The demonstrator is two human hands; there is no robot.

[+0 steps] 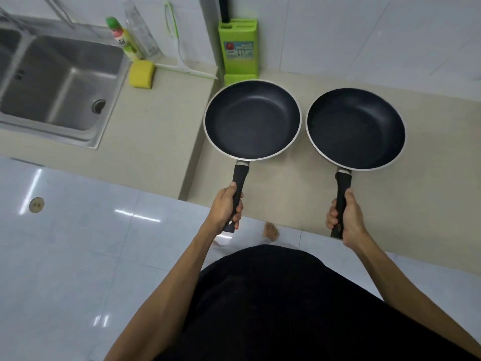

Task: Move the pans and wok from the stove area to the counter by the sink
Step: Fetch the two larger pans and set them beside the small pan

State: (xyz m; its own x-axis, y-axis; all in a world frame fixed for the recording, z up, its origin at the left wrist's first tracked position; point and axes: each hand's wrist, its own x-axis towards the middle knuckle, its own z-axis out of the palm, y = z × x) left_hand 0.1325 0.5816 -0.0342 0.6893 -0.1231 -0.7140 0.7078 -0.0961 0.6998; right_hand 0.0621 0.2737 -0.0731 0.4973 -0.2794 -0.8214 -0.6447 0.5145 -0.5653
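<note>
Head view: beige counter (156, 131), steel sink (59, 82).

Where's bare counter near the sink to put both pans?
Bare counter lies between the sink and left pan, in front of the sponge. The back edge is crowded: bottle, sponge, knife block.

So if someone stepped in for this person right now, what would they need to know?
Left hand: closed on the handle of the left pan.
Right hand: closed on the handle of the right pan.
Both pans are empty and sit over the beige counter, right of the sink; whether they rest on it is unclear.
Left: release both pans there. No wok is in view.
</note>
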